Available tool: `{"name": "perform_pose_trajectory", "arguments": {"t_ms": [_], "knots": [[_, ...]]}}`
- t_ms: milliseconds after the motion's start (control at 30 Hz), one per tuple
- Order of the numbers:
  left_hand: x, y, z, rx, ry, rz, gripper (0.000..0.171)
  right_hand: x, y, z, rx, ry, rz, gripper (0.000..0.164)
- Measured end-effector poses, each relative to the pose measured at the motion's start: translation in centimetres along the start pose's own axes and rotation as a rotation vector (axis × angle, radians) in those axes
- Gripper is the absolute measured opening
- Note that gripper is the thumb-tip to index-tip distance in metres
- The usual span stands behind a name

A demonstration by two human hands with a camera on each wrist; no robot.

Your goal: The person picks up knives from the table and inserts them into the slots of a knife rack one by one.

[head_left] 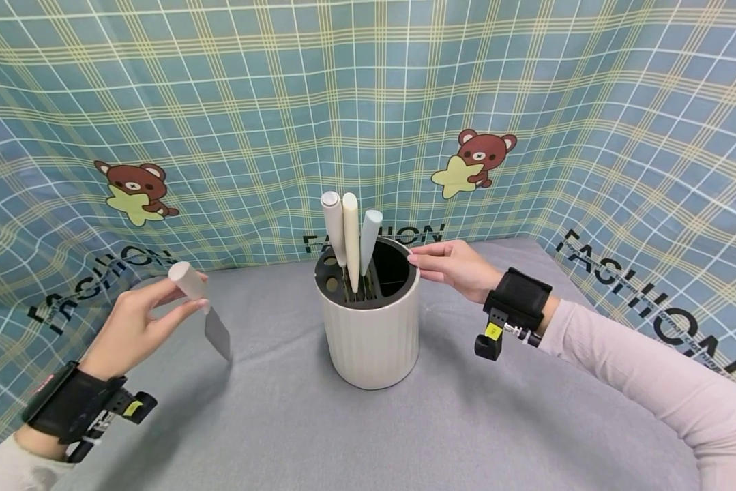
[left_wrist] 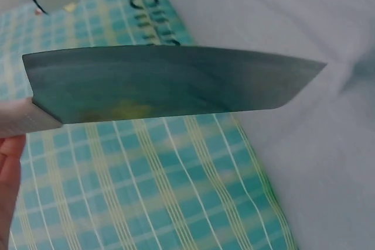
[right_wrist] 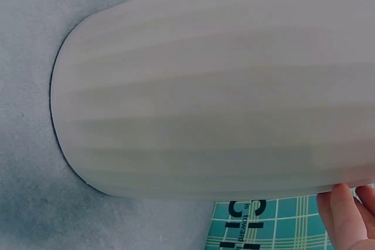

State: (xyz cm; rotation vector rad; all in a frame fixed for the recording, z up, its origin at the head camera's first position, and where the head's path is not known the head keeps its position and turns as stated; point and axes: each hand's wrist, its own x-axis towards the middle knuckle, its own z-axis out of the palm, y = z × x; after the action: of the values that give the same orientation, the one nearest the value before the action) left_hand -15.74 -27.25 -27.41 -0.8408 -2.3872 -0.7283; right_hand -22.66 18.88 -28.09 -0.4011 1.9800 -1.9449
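On the left, my left hand (head_left: 137, 324) pinches the pale handle of a kitchen knife (head_left: 217, 333) between fingers and thumb. Its blade slants downward over the cloth, and the left wrist view shows the broad grey blade (left_wrist: 164, 83) side-on with an angled tip. A ribbed white knife block (head_left: 372, 344), round with a black slotted top, stands upright mid-table. Three light-coloured handles, such as the cream handle (head_left: 351, 239), rise from its slots. My right hand (head_left: 460, 269) touches the block's right rim with extended fingers; in the right wrist view, the fingers (right_wrist: 345, 218) meet its ribbed wall.
Grey cloth (head_left: 269, 423) covers the table. Behind and at both sides hangs a blue-green plaid curtain (head_left: 251, 136) with printed bears. The block's top also has a large dark compartment (head_left: 392, 267) on the right and round holes at the left.
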Motion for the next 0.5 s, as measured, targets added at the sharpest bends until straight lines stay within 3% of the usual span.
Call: {"name": "perform_pose_trajectory", "arguments": {"t_ms": [167, 500], "knots": [[1.0, 1.3, 0.3, -0.013, -0.008, -0.067, 0.037, 0.1, 0.0, 0.1, -0.011, 0.009, -0.005, 0.047], [2.4, 3.1, 0.6, -0.056, -0.028, -0.102, 0.031, -0.3, -0.7, -0.4, 0.021, 0.014, -0.036, 0.048]]}}
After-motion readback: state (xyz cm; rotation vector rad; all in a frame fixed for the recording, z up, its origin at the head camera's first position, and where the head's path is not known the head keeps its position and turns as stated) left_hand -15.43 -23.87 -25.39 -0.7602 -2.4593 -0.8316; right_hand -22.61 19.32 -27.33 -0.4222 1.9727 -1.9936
